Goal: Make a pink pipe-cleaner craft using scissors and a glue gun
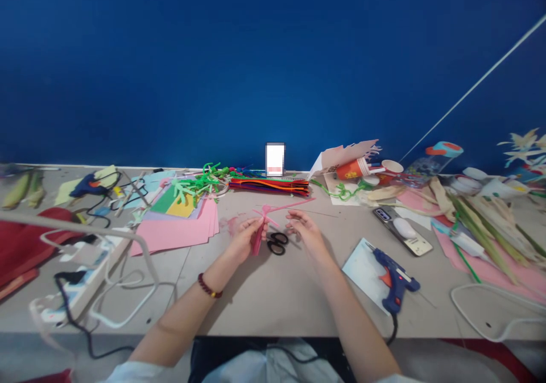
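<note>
Pink chenille piece (258, 236), held just above the table (256, 309) at centre, close in front of the person. The left hand (246, 240) is closed around its lower, bundled part, fuzzy and thick, probably so that the thin arms splaying from the top stay clear; one long strand runs up and to the right. The right hand (305, 232) lies just beside it with fingers loosely curled; whether it pinches the strand cannot be told. Black-handled scissors (277, 243) lie flat between the two hands, apparently left within easy reach. Behind, a flat bundle of multicoloured stems (269, 186) lies along the wall, with twisted green stems (196, 185) resting on a fanned stack of smooth pink paper (179, 230). To the right, a blue glue gun (394, 280) rests on a pale card (360, 265), likely to catch drips; beyond are a phone (403, 230) and a tipped orange cup (352, 169). At left, a white power strip (81, 283) with trailing cables.
</note>
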Motion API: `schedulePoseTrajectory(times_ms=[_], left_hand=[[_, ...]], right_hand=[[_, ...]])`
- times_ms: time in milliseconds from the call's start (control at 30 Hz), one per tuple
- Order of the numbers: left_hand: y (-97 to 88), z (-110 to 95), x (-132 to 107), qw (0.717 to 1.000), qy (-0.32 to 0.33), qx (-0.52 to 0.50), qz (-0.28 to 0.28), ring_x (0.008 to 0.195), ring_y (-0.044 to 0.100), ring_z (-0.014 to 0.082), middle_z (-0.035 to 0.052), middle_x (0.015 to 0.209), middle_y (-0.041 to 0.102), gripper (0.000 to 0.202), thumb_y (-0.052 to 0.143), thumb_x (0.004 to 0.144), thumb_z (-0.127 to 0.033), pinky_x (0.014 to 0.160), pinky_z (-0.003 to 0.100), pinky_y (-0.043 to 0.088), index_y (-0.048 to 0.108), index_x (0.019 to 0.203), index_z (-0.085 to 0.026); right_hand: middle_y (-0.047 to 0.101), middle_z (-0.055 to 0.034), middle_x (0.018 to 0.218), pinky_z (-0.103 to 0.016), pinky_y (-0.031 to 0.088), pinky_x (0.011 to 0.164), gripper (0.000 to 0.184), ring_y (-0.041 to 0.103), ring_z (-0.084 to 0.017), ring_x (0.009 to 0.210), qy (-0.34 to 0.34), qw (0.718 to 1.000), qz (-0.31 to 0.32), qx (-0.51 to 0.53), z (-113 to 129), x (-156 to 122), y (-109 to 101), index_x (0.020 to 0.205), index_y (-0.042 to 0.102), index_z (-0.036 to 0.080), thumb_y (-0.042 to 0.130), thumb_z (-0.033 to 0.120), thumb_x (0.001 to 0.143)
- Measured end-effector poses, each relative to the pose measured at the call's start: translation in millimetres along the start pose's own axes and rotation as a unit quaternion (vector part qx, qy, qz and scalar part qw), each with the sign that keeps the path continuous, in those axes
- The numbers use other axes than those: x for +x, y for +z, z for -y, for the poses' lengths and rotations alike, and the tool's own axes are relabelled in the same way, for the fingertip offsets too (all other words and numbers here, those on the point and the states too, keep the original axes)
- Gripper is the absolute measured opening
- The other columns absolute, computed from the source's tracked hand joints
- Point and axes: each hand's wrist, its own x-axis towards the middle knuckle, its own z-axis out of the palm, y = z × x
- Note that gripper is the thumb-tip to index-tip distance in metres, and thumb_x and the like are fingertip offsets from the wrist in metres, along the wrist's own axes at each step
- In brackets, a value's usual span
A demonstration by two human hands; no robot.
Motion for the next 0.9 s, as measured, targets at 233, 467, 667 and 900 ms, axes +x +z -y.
schedulePoseTrajectory(times_ms=[233,467,667,900], left_hand=[[4.8,1.1,-2.9,0.997,-0.067,-0.028,-0.026,0.049,0.053,0.0082,0.0011,0.057,0.06,0.027,0.076,0.059,-0.035,0.045,0.02,0.042,0.067,0.071,-0.013],[7.8,7.0,-8.7,0.999,-0.049,0.012,0.006,0.045,0.052,0.0069,-0.0002,0.055,0.062,0.025,0.077,0.061,-0.035,0.047,0.019,0.042,0.063,0.061,-0.014],[11.3,6.7,-12.1,0.996,-0.07,0.031,0.043,0.043,0.051,0.0064,-0.0003,0.052,0.059,0.026,0.077,0.061,-0.035,0.045,0.018,0.041,0.063,0.058,-0.013],[14.2,0.9,-15.3,0.991,-0.101,0.053,0.063,0.042,0.05,0.0062,-0.0006,0.05,0.057,0.027,0.078,0.059,-0.035,0.045,0.018,0.04,0.064,0.057,-0.013]], right_hand=[[0.069,-0.0047,0.094,-0.031,0.046,0.075,0.024,0.06,-0.02,0.09,-0.048,0.997,-0.014,-0.063,5.9,-2.7,0.6,0.09,0.068,0.023,0.065,0.039,0.071],[0.07,-0.0044,0.092,-0.03,0.048,0.074,0.032,0.063,-0.017,0.082,0.002,0.998,0.067,0.021,-0.2,-1.1,2.5,0.096,0.068,0.024,0.072,0.039,0.068],[0.069,-0.001,0.082,-0.026,0.048,0.069,0.032,0.061,-0.013,0.073,0.037,0.99,0.099,0.089,4.3,-3.4,4.9,0.093,0.071,0.024,0.077,0.036,0.063],[0.069,-0.001,0.08,-0.024,0.046,0.065,0.031,0.059,-0.01,0.065,0.077,0.985,0.155,0.02,16.2,-7.2,-2.3,0.092,0.072,0.022,0.076,0.035,0.064]])
